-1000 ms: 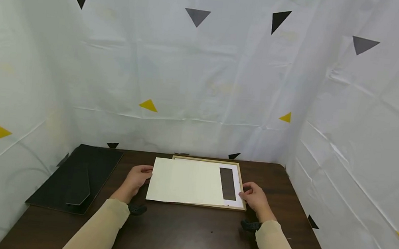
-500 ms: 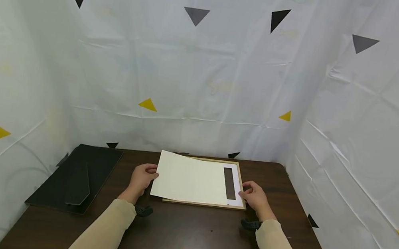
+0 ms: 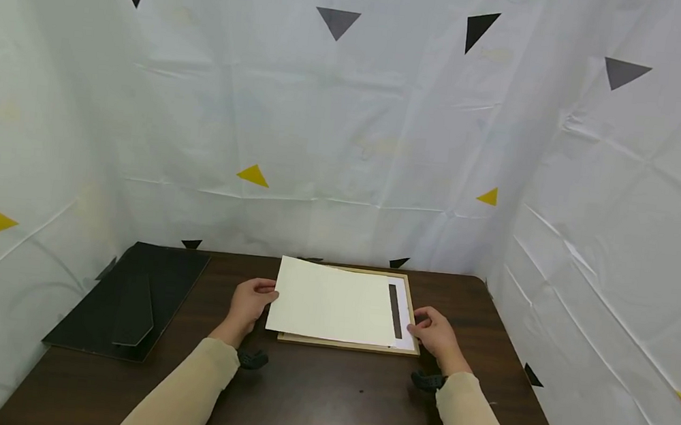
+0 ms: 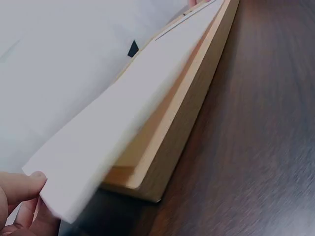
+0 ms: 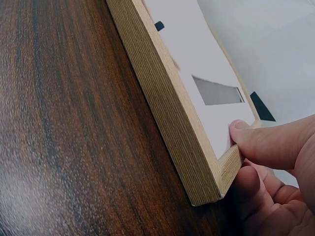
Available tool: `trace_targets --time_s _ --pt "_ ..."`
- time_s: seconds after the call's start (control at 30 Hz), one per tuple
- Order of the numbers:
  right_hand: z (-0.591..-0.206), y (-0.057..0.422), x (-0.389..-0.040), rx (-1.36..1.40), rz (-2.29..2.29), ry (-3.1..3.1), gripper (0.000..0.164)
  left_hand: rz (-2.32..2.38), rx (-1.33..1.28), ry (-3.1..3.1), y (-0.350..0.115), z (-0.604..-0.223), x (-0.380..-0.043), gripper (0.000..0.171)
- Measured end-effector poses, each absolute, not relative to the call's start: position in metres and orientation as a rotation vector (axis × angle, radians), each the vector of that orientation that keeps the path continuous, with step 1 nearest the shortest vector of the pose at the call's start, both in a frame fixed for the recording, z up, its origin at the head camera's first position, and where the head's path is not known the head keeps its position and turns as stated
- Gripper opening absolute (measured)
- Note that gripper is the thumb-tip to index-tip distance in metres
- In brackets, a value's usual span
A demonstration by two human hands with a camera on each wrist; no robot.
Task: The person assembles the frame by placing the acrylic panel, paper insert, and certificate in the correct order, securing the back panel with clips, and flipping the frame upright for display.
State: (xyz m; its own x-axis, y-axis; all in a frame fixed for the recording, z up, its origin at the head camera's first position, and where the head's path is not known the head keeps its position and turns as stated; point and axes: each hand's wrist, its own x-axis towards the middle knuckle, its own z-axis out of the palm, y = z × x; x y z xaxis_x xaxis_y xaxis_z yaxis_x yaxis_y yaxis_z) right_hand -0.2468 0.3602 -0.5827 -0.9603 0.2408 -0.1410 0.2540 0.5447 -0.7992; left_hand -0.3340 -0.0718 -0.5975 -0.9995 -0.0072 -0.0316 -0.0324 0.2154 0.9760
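Note:
A shallow wooden picture frame (image 3: pixel 410 289) lies at the back middle of the table, with a white mat (image 3: pixel 407 341) inside. My left hand (image 3: pixel 248 306) pinches the left edge of a cream sheet (image 3: pixel 331 304) between thumb and fingers. In the left wrist view this end of the sheet is raised above the frame and juts past its left corner. The sheet covers most of the mat, leaving a narrow dark strip of its opening (image 3: pixel 395 311). My right hand (image 3: pixel 436 334) grips the frame's right side, thumb on the inner side, fingers outside.
A black backing board (image 3: pixel 98 299) with a stand flap (image 3: pixel 135 316) on it lies on the left of the dark wood table (image 3: pixel 322 402). White sheeting (image 3: pixel 347 138) with printed triangles hangs behind and at both sides.
My left hand has moved right with the cream sheet, whose left end has risen. The dark strip showing has narrowed. My right hand has stayed on the frame.

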Motion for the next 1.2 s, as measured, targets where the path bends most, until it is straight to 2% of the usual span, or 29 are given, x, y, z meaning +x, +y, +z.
trace_targets --time_s 0.33,1.2 --pt "-0.583 0.362 -0.248 0.447 -1.434 2.735 0.04 1.821 0.109 2.512 -0.062 -0.603 -0.332 0.027" --pt "-0.586 0.363 -0.247 0.414 -1.451 2.741 0.039 2.025 -0.085 2.303 -0.057 -0.604 -0.336 0.024"
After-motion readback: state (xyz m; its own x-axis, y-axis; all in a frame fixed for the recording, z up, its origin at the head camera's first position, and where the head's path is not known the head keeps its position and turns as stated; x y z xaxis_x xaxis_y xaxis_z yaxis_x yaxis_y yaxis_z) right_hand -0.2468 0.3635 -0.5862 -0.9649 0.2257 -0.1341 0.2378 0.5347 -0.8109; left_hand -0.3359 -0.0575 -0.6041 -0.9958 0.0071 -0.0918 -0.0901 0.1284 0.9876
